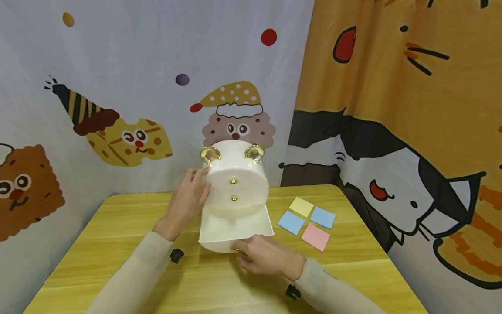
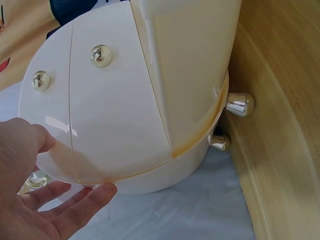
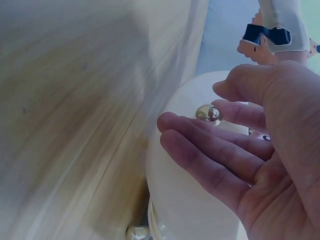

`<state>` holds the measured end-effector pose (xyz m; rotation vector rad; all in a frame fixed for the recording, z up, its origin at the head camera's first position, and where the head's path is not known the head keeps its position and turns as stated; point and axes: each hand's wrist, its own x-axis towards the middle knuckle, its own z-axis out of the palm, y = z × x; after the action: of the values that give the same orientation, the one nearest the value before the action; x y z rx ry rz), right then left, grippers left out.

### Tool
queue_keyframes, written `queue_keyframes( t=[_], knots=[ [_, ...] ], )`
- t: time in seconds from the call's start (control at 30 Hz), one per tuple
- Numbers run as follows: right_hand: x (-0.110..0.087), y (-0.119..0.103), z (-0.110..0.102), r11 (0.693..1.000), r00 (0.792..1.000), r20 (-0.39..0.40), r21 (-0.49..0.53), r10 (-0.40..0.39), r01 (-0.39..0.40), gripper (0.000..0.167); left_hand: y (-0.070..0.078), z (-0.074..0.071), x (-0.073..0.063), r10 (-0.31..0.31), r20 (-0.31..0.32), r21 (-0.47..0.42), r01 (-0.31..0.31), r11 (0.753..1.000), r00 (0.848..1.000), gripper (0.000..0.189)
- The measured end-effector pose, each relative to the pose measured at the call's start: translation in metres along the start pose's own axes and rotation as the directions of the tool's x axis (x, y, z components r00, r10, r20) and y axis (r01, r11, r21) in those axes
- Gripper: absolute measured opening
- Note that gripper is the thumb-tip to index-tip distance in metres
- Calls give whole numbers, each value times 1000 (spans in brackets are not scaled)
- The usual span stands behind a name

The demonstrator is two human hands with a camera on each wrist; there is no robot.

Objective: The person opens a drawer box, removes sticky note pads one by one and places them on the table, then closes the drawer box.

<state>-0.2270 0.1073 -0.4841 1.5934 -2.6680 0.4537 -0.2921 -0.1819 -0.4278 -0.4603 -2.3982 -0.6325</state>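
Note:
A glossy white drawer box with gold ear-like rings on top and gold knobs stands on the table. Its bottom drawer is pulled out toward me. My left hand touches the box's left side. In the left wrist view, that hand's thumb lies by the front edge and its fairly straight fingers reach along the side. My right hand is at the drawer front. In the right wrist view, its index fingertip is beside the gold drawer knob, the thumb is off the knob, and the other fingers extend past it.
Several sticky note pads lie right of the box: a yellow pad, blue ones and a pink pad. The wooden table ends at a cartoon-printed curtain behind. Gold feet show under the box.

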Motion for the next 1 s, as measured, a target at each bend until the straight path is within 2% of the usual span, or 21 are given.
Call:
queue_keyframes(
  t=[0.57, 0.77, 1.0],
  knots=[
    [3, 2, -1, 999, 999, 24, -14, 39, -39, 28, -2, 2, -2, 39, -19, 23, -39, 999, 999, 59],
    [3, 3, 0, 996, 999, 28, -82, 26, -24, 30, -2, 2, -3, 45, -21, 1, -45, 999, 999, 63],
    [2, 2, -1, 976, 1000, -14, -217, -6, 3, 23, -4, 2, -2, 51, -24, -3, -51, 999, 998, 62]
  ],
)
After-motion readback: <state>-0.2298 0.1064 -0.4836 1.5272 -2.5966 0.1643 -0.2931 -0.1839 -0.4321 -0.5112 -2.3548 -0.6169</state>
